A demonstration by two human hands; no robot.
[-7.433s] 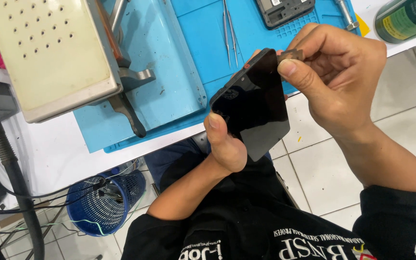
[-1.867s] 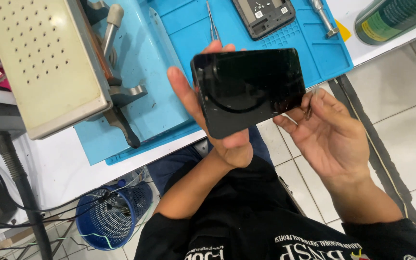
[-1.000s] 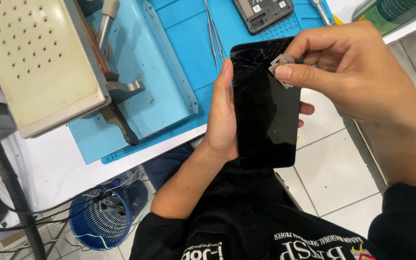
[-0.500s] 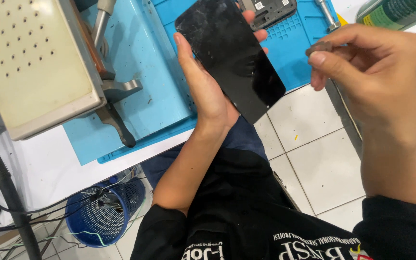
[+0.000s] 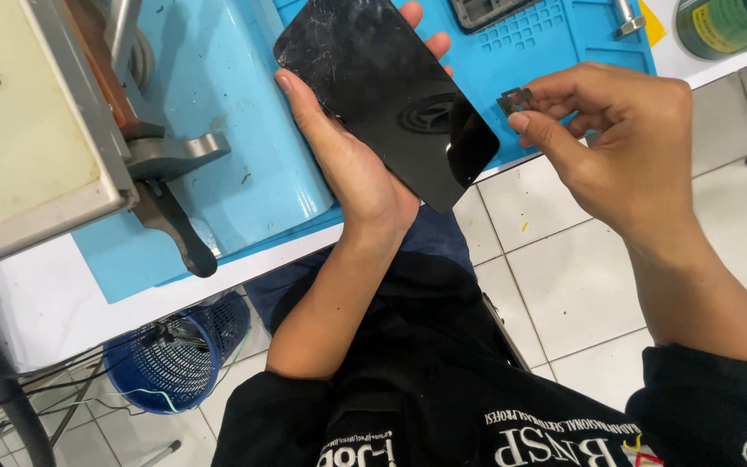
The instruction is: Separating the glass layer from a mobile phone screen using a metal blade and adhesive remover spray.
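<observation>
My left hand (image 5: 358,164) cradles a black phone screen panel (image 5: 386,91) from beneath, fingers wrapped round its edges. The glass is scratched and cracked near its top corner. It tilts over the edge of the blue work mat (image 5: 555,52). To the right, apart from the panel, my right hand (image 5: 616,143) pinches a small grey razor blade (image 5: 514,99) between thumb and forefinger.
A beige machine (image 5: 28,130) with a black lever (image 5: 175,229) sits on a light blue base (image 5: 252,164) at the left. A phone frame (image 5: 486,10) lies on the mat, a green canister (image 5: 728,24) at top right. A blue wire basket (image 5: 179,350) stands on the tiled floor.
The panel has turned in my left hand and moved up over the mat. My right hand, which touched the panel's top edge a second ago, has pulled away to the right with the blade.
</observation>
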